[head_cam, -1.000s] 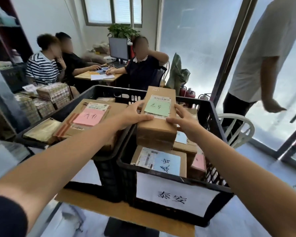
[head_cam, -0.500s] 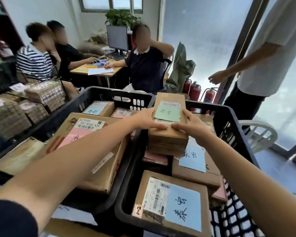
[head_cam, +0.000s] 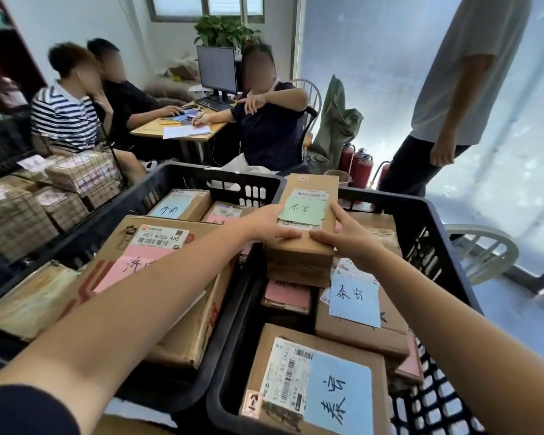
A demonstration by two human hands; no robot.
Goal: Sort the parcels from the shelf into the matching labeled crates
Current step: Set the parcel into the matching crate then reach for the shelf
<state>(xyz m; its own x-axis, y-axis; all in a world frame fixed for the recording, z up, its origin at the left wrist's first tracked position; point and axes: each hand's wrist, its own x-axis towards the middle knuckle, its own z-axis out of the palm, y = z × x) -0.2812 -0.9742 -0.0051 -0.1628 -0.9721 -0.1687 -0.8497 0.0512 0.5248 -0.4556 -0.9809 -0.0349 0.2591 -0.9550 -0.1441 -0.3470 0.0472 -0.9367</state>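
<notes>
A long brown cardboard parcel [head_cam: 308, 243] with a green note on top is held over the right black crate [head_cam: 434, 233]. My left hand [head_cam: 269, 222] grips its left near edge, thumb on top. My right hand [head_cam: 343, 233] grips its right near edge. Below it in that crate lie several parcels, among them one with a blue note [head_cam: 354, 298], one with a pink note [head_cam: 288, 295] and a near one with a large blue note [head_cam: 318, 384]. The left black crate [head_cam: 201, 174] holds a large box with a pink note [head_cam: 157, 277] and smaller parcels.
Three people sit at a wooden desk [head_cam: 173, 128] with a monitor behind the crates. Another person [head_cam: 446, 98] stands at the right by the glass. Stacked patterned boxes [head_cam: 44, 196] lie at the left, red fire extinguishers [head_cam: 358, 167] and a white chair [head_cam: 481, 249] at the right.
Both hands have kept hold of the green-note parcel, which is lower into the right crate. My view has tipped down and closer. The standing person's arm has dropped.
</notes>
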